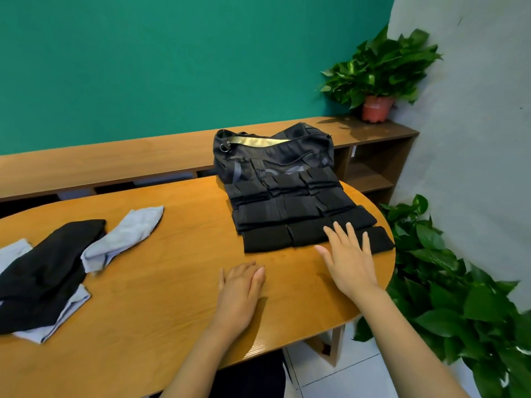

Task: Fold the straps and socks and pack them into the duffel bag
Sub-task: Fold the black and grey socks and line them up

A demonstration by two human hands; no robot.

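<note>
Straps (301,208) lie folded in rows on the tabletop (172,282), against the front of the open duffel bag (273,156). Our right hand (349,259) lies flat, fingers spread on the nearest row, grip open; our left hand (240,294) rests palm down on the wood, grip open too. Socks (51,262), black and grey, lie loose at left.

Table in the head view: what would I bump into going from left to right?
black sock → grey sock → left hand → straps, with the right hand resting on them
</note>
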